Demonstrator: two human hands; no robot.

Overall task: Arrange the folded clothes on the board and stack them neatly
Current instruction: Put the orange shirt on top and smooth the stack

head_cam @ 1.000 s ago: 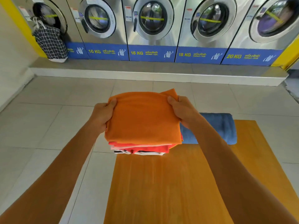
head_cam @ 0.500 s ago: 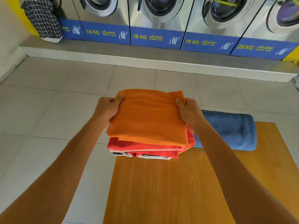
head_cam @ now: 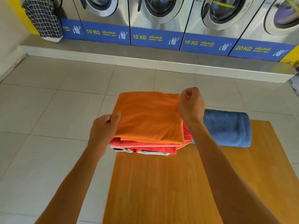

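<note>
Head: left fingers [head_cam: 113, 118] gripping orange cloth [head_cam: 149, 117]

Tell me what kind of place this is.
Most likely a self-service laundromat. A row of steel front-loading washers lines the far wall, blue panels under them give load sizes of 10, 15 and 20 KG, and a checked laundry bag hangs at the left.

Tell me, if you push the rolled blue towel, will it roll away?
The rolled blue towel probably rolls a little, since it is wound into a fat tube on the smooth wooden board. It looks soft and thick, so it likely sags when lifted and could unroll.
</note>
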